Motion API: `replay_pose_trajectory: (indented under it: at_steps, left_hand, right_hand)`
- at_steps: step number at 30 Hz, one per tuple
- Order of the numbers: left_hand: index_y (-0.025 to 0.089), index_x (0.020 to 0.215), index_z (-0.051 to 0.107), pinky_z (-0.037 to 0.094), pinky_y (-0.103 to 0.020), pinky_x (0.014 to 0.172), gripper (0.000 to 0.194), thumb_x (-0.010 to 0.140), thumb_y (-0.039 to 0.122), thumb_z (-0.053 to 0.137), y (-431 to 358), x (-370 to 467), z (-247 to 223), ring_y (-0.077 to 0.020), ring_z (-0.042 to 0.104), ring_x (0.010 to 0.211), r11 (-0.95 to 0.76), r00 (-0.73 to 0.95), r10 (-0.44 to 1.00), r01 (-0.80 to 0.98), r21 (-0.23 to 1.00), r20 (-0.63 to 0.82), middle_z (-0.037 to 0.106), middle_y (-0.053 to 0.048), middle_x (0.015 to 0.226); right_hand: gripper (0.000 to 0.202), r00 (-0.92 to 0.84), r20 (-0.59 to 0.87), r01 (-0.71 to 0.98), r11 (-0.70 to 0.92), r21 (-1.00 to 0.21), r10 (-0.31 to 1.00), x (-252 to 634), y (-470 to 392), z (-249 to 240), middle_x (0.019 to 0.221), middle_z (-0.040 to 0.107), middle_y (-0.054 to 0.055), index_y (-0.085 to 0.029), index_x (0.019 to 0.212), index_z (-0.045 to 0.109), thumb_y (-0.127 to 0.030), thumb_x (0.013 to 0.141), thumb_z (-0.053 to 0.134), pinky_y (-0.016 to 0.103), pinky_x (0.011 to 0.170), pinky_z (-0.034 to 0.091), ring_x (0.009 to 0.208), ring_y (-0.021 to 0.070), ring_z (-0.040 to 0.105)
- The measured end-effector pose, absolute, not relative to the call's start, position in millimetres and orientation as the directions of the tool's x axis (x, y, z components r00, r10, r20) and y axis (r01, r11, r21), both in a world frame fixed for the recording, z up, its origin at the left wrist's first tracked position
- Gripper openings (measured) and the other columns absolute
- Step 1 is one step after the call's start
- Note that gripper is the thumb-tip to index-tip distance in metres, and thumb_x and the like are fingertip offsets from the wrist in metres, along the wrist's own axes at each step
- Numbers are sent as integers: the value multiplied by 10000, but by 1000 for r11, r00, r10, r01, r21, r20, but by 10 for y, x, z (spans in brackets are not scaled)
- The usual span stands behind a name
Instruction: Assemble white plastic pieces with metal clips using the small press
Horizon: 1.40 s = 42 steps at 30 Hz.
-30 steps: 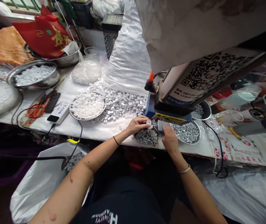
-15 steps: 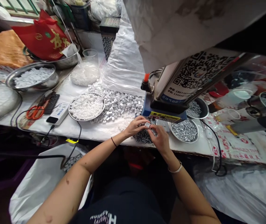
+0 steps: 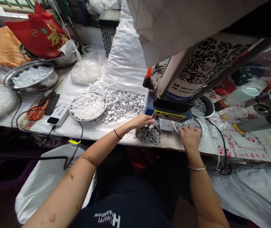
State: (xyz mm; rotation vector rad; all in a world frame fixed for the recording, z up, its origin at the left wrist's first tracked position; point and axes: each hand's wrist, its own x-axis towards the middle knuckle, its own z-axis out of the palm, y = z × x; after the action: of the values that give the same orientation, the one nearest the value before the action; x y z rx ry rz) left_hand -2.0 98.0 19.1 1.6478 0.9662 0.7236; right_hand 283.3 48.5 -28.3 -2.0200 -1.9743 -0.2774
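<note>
My left hand (image 3: 144, 121) is closed in a pinch at the front of the blue press base (image 3: 164, 114). A small white square piece (image 3: 150, 126) shows under its fingertips, partly hidden. Just below lies a pile of small dark metal parts (image 3: 148, 136). To the right, my right hand (image 3: 191, 134) reaches into a round bowl of small silver metal parts (image 3: 189, 123), fingers apart and fingertips among the parts. A flat metal block (image 3: 166, 125) sits under the press between the two hands.
Left of the press lie many white square pieces (image 3: 123, 104) and a bowl of white bits (image 3: 87, 107). Farther left are a white power strip (image 3: 60, 113), orange-handled scissors (image 3: 36, 112) and a steel basin (image 3: 30, 77). A dark bowl (image 3: 210, 107) stands behind the right hand.
My hands, together on a small square piece before, have parted. The right hand has let go and moved right into the bowl of metal parts. The left stays near the press.
</note>
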Motion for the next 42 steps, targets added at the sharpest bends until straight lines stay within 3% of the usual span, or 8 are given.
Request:
replay_pose_trajectory:
  at_steps: [7, 15, 19, 22, 26, 29, 34, 42]
  left_hand:
    - [171, 793, 635, 401, -246, 721, 210, 833, 348, 528, 490, -142, -197, -138, 526, 747, -123, -96, 986, 124, 985, 135, 578, -19, 761]
    - [180, 672, 660, 410, -272, 752, 141, 745, 301, 653, 293, -97, -386, -155, 546, 805, -13, -23, 999, 413, 911, 25, 576, -21, 781]
    - [185, 711, 646, 408, -305, 772, 142, 804, 277, 590, 297, -72, -365, -173, 546, 805, -159, 52, 987, 518, 841, 154, 602, -44, 795]
    - [189, 749, 638, 392, -347, 837, 162, 839, 283, 542, 250, -84, -382, -201, 544, 854, -302, 129, 952, 544, 783, 277, 629, -81, 849]
    - [197, 758, 633, 409, -326, 839, 159, 829, 317, 558, 156, -109, -351, -190, 558, 847, -265, 97, 964, 356, 896, 247, 641, -77, 839]
    - [176, 796, 619, 439, -260, 677, 168, 777, 343, 627, 68, -98, -268, -138, 559, 699, -14, 13, 1000, 41, 999, 13, 632, -31, 753]
    - [141, 855, 608, 437, -206, 592, 254, 696, 308, 713, -50, -27, -166, -103, 590, 639, 270, 118, 963, -361, 893, -243, 652, -5, 702]
    - [134, 876, 616, 456, -189, 630, 302, 645, 261, 764, -55, -1, -121, -90, 623, 647, 328, 155, 944, -523, 786, -291, 664, 2, 692]
  right_hand:
    - [277, 193, 324, 964, -118, -237, 926, 3089, 430, -466, 742, 668, 81, -176, 772, 718, -349, 819, 506, 320, 650, 371, 710, 220, 525]
    - [299, 165, 420, 984, -122, -127, 892, 3024, 359, -410, 747, 643, 91, -191, 867, 698, -368, 869, 458, 299, 605, 340, 761, 222, 539]
    - [278, 99, 422, 991, -49, -128, 901, 3067, 370, -395, 823, 658, 105, -174, 924, 676, -317, 873, 443, 307, 694, 398, 834, 231, 562]
    - [290, 149, 422, 967, -44, -250, 894, 3061, 363, -351, 885, 675, 130, -147, 961, 669, -290, 869, 434, 342, 767, 432, 853, 240, 590]
    - [275, 334, 311, 702, -16, -712, 890, 2737, 204, -162, 906, 698, 97, -162, 956, 660, -374, 830, 540, 353, 763, 496, 797, 211, 642]
    - [335, 223, 130, 352, 45, -935, 966, 2252, -15, 7, 859, 711, 54, -179, 1016, 639, -392, 758, 653, 337, 727, 539, 772, 197, 669]
    - [159, 45, 205, 404, 170, -899, 978, 1577, -211, 102, 869, 717, 17, -229, 875, 689, -353, 811, 614, 282, 743, 529, 792, 166, 668]
    - [157, -87, 343, 600, 324, -732, 935, 1459, -109, 115, 865, 718, 8, -235, 882, 675, -298, 873, 531, 259, 734, 507, 802, 161, 665]
